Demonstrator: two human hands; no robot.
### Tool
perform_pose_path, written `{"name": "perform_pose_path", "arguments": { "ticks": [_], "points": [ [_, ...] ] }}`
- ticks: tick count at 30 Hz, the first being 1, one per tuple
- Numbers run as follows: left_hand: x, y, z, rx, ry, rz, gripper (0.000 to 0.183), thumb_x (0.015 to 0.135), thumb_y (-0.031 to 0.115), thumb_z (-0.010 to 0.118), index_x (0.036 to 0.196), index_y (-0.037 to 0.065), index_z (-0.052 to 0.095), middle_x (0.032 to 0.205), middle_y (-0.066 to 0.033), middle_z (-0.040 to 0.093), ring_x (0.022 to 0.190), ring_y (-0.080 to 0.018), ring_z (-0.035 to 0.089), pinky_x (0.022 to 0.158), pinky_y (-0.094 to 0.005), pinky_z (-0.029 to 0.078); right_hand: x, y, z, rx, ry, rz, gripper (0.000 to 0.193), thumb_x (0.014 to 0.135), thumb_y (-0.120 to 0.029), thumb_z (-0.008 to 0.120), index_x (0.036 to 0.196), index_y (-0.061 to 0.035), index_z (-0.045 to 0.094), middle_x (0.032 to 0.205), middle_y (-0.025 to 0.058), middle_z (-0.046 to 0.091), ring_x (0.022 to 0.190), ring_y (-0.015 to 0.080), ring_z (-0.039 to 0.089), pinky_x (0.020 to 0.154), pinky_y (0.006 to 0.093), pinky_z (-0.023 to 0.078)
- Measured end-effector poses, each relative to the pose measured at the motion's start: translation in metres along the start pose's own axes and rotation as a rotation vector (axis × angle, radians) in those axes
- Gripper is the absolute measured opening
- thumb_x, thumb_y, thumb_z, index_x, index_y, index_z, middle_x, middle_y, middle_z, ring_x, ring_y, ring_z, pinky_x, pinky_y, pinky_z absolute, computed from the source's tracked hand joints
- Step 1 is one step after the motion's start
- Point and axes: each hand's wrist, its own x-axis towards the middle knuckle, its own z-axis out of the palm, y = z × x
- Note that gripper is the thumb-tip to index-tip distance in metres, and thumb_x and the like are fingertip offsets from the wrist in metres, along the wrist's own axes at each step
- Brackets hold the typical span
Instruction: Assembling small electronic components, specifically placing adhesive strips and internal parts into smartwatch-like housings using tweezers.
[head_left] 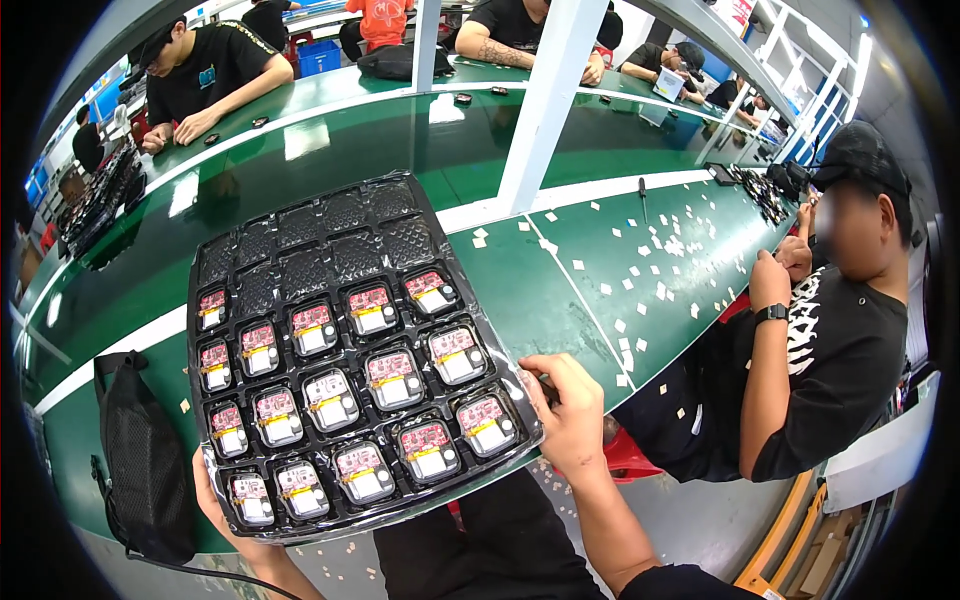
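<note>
Between my two hands I hold a black plastic tray (275,352), tilted over the near edge of the green bench. Rows of pockets fill it; the two far rows hold nothing. In the nearer rows sit several small device units (394,378), each with a red circuit board, a white block and a yellow strip. My left hand (215,500) grips the tray's near left corner, its fingers partly hidden beneath. My right hand (565,408) is closed round the right edge, thumb and fingers pinching the rim.
Small pale square pieces (660,290) and a screwdriver (642,196) lie on the green bench (560,290). A black bag (145,470) rests at the left. A white post (550,110) rises beyond the tray. A co-worker (840,330) sits at the right; others work across the line.
</note>
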Motion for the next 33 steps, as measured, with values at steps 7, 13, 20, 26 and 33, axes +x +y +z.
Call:
{"name": "perform_pose_path", "arguments": {
  "ticks": [7, 13, 20, 26, 33],
  "points": [
    [-0.002, 0.001, -0.002, 0.001, 0.002, -0.008, 0.044, 0.098, 0.026, 0.057, 0.128, -0.005, 0.056, 0.115, -0.007, 0.065, 0.101, -0.0129, 0.065, 0.09, -0.0294, 0.054, 0.0, -0.003, 0.0, 0.021, 0.001, 0.012, 0.013, 0.091, 0.001, 0.069, 0.104, 0.0023, 0.068, 0.089, 0.0136, 0.066, 0.071, 0.0223, 0.065, 0.065, 0.0307, 0.052],
    [-0.002, 0.002, -0.001, -0.013, -0.031, 0.004, 0.045, 0.098, 0.029, 0.057, 0.128, -0.005, 0.055, 0.113, -0.0066, 0.065, 0.1, -0.0126, 0.065, 0.09, -0.0291, 0.054, 0.0, -0.002, 0.0, 0.007, 0.001, 0.002, 0.013, 0.091, 0.001, 0.068, 0.104, 0.0022, 0.068, 0.089, 0.0134, 0.067, 0.071, 0.0222, 0.065, 0.065, 0.0306, 0.051],
    [-0.001, 0.002, -0.002, 0.027, -0.033, 0.011, 0.042, 0.099, 0.024, 0.056, 0.128, -0.005, 0.055, 0.113, -0.0062, 0.065, 0.1, -0.0122, 0.064, 0.089, -0.0287, 0.054, 0.0, 0.004, 0.001, -0.009, 0.011, -0.035, 0.012, 0.09, 0.0, 0.071, 0.101, 0.0007, 0.069, 0.088, 0.0143, 0.067, 0.07, 0.0253, 0.069, 0.062, 0.0317, 0.054],
    [-0.006, -0.01, -0.008, -0.015, 0.036, 0.021, 0.041, 0.1, 0.02, 0.054, 0.131, -0.006, 0.053, 0.116, -0.007, 0.064, 0.101, -0.0125, 0.064, 0.091, -0.0291, 0.053, 0.001, 0.002, -0.001, 0.007, 0.012, -0.035, 0.012, 0.09, 0.0, 0.071, 0.101, 0.0008, 0.069, 0.089, 0.0143, 0.067, 0.07, 0.0253, 0.069, 0.062, 0.032, 0.055],
    [-0.004, -0.009, -0.009, -0.042, 0.003, 0.014, 0.046, 0.099, 0.022, 0.055, 0.135, -0.006, 0.051, 0.12, -0.009, 0.063, 0.104, -0.0138, 0.064, 0.092, -0.0303, 0.054, 0.002, 0.001, 0.001, -0.009, 0.016, -0.037, 0.012, 0.09, 0.0, 0.071, 0.102, 0.0008, 0.069, 0.089, 0.0142, 0.068, 0.071, 0.0243, 0.069, 0.063, 0.0315, 0.055]
  ]
}}
